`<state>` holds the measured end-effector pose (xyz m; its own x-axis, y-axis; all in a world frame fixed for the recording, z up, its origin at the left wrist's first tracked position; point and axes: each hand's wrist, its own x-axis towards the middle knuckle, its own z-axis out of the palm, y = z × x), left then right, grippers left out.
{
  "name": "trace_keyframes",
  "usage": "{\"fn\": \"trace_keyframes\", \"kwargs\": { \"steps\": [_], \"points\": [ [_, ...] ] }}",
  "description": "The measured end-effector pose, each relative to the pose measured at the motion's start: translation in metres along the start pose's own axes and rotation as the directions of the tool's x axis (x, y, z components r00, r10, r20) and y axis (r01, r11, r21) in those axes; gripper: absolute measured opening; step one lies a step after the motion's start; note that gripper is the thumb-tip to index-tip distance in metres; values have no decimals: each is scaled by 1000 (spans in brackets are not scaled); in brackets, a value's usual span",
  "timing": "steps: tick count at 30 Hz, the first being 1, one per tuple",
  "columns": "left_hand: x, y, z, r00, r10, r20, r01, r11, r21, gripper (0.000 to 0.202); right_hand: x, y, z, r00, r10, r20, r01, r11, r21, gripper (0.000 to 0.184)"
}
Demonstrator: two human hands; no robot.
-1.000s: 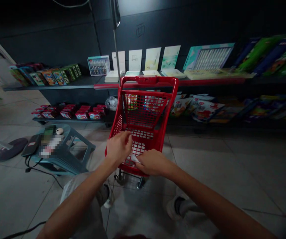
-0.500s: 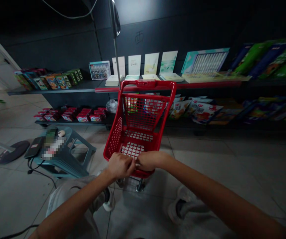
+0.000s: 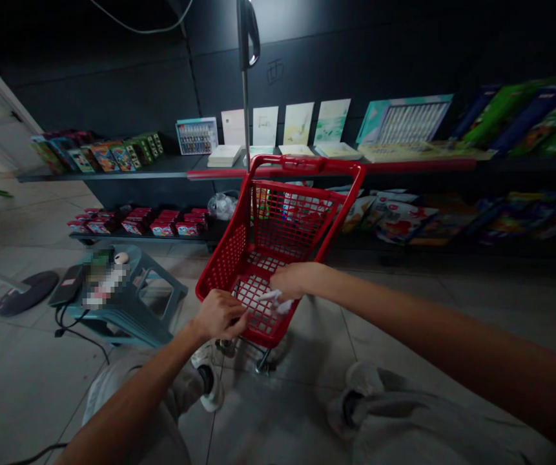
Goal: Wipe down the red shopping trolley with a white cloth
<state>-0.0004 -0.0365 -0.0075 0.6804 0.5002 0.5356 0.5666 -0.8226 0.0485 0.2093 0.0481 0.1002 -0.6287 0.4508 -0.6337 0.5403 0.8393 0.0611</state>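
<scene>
A small red plastic shopping cart (image 3: 254,223) with grid walls stands in front of me, turned slightly. My left hand (image 3: 222,314) is closed over the near rim of its basket, thumb toward the inside. Over the right part of the basket is my right hand (image 3: 294,279), its fingers bent around a crumpled white cloth (image 3: 281,305). The cloth hangs below the fingers, close to the basket's right wall; whether it touches the wall I cannot tell. The fingertips of the right hand are partly hidden.
Behind the cart runs a dark shelf (image 3: 161,169) with standing booklets (image 3: 298,123), marker sets and small boxes. Snack bags (image 3: 401,216) fill the lower shelf. To the left stands a blue-grey stool (image 3: 137,258) bearing devices and cables. A metal pole (image 3: 246,110) rises beside the cart.
My right hand has moved from the near rim forward into the basket, and the white cloth now shows in it. The cart has turned a little; my left hand has shifted slightly left.
</scene>
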Motion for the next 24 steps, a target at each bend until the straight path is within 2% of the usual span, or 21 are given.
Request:
{"fn": "trace_keyframes", "kwargs": {
  "steps": [2,4,7,9,10,11,13,14,15,17,20,22,24],
  "points": [
    [-2,-6,-3,1000,-26,0,26,1000,6,37,2,23,-6,999,45,-18,-45,999,-24,36],
    [-5,-11,-6,997,-73,12,72,997,11,38,2,52,-10,987,150,-54,-153,987,-56,35],
    [-11,-21,-11,982,-184,44,183,983,23,41,-8,100,-9,923,350,-159,-366,927,-83,30],
    [-16,-28,-15,956,-288,63,287,958,24,42,-21,133,2,868,383,-315,-430,898,-94,28],
    [-18,-32,-16,937,-341,72,340,940,25,42,-28,147,11,823,384,-420,-460,883,-95,29],
    [-21,-36,-18,917,-392,81,390,920,31,42,-35,159,21,747,357,-561,-479,874,-82,31],
    [-24,-42,-22,867,-492,77,487,870,71,43,-45,175,44,564,355,-746,-526,851,7,31],
    [-25,-44,-24,841,-538,60,531,841,103,43,-46,178,54,477,355,-804,-533,844,57,30],
    [-25,-45,-25,815,-578,36,569,811,135,42,-46,178,63,410,366,-836,-536,838,104,29],
    [-22,-40,-28,778,-629,-16,622,765,168,40,-42,173,75,313,394,-864,-539,823,179,28],
    [-11,-17,-28,777,-629,-20,627,772,107,36,-33,156,80,216,466,-858,-552,783,287,29],
    [-1,2,-24,793,-606,64,601,795,80,38,-31,144,80,178,495,-850,-540,772,336,30],
    [10,17,-18,779,-597,194,579,802,146,41,-30,134,81,168,500,-849,-512,780,359,31]
  ]
}}
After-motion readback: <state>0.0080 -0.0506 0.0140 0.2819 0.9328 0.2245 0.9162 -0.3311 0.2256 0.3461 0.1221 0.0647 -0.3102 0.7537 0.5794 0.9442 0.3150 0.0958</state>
